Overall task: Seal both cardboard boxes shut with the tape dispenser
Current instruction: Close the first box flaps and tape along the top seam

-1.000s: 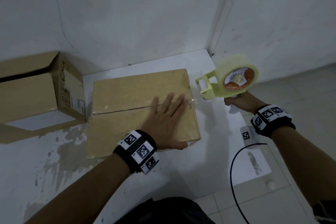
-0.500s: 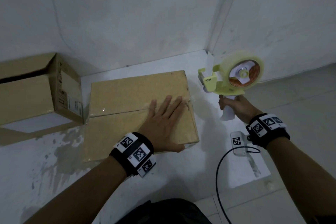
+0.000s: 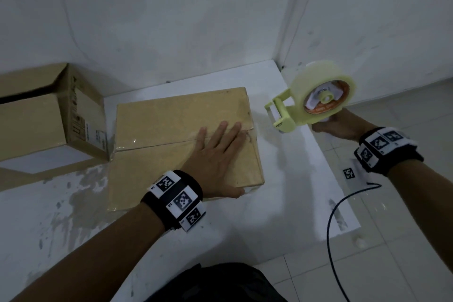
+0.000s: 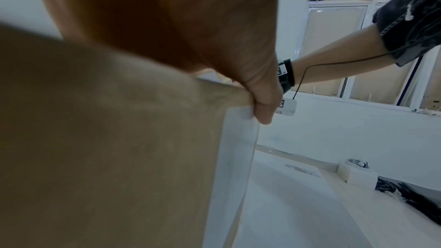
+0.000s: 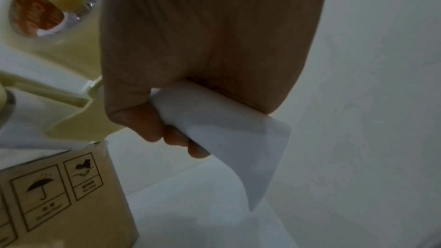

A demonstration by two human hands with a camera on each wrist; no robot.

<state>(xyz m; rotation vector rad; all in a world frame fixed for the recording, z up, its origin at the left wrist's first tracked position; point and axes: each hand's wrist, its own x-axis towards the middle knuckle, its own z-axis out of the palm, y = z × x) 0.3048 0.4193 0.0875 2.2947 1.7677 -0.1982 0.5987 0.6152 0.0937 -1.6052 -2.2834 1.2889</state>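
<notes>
A flat cardboard box (image 3: 171, 130) lies on the white table (image 3: 245, 228), with clear tape along its centre seam. My left hand (image 3: 215, 154) rests flat on its right half, fingers straight over the seam and thumb at the near right corner (image 4: 262, 108). My right hand (image 3: 338, 127) grips the white handle (image 5: 214, 120) of a pale yellow tape dispenser (image 3: 316, 100) and holds it in the air to the right of the box, apart from it. A second, taller cardboard box (image 3: 36, 117) stands at the far left with its top flaps parted.
White walls meet in a corner behind the table. The table's right edge runs just under the dispenser, with tiled floor (image 3: 404, 228) beyond. A black cable (image 3: 333, 228) hangs from my right wrist. The near table surface shows grey stains (image 3: 68, 203).
The dispenser has tilted and swung a little in my right hand, staying in the air right of the box. My left hand has kept its place on the box.
</notes>
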